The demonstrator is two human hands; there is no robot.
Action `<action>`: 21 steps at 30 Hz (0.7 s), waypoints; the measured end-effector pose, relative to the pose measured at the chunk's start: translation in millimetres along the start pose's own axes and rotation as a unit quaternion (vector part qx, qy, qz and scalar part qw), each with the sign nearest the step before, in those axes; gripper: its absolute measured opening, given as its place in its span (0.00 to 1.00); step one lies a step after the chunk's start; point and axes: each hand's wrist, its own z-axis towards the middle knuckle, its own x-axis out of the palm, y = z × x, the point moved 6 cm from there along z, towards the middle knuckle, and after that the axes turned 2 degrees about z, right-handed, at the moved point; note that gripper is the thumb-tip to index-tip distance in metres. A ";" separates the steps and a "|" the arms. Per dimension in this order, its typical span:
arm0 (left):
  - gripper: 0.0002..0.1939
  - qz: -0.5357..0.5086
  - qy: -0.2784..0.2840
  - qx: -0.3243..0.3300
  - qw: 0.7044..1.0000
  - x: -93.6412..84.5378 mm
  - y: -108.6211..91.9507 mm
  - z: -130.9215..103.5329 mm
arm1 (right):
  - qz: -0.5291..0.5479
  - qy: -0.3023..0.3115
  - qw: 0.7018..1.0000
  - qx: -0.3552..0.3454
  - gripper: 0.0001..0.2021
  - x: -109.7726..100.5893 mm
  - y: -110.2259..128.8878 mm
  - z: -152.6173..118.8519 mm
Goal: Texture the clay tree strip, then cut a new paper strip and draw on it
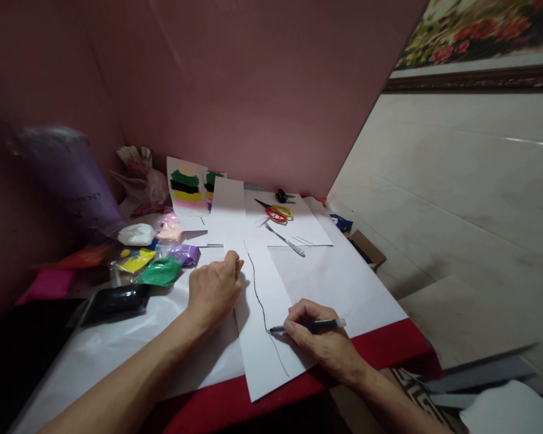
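Note:
My right hand (319, 334) grips a dark pen (328, 324) with a clear end. Its tip touches a long white sheet of paper (257, 361). A wavy line (256, 283) runs down this sheet, thick and dark above the pen tip and thin and faint below it. Closed into a fist, my left hand (215, 286) rests at the sheet's left edge; whatever its fingers hold, if anything, is hidden. Beyond the hands lie scissors (276, 212) with red and yellow handles and a slim metal tool (285, 241) with a forked tip.
Bagged clay in green (160, 271), black (115, 303) and other colours sits at left. A painted colour card (185, 190) leans against the pink wall (253, 90). Far left stands a purple cylinder (72, 181). Red cloth (389, 343) shows along the table's front edge.

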 end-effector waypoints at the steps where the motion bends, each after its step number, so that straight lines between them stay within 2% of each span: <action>1: 0.19 -0.001 -0.001 0.000 1.000 0.0 0.1 -0.1 | -0.003 0.000 1.000 0.001 0.07 0.2 0.4 -0.1; 21: 0.19 -0.007 0.004 0.000 1.000 0.5 -0.5 1.7 | -0.039 -0.012 0.999 0.000 0.07 -0.7 -3.3 -0.8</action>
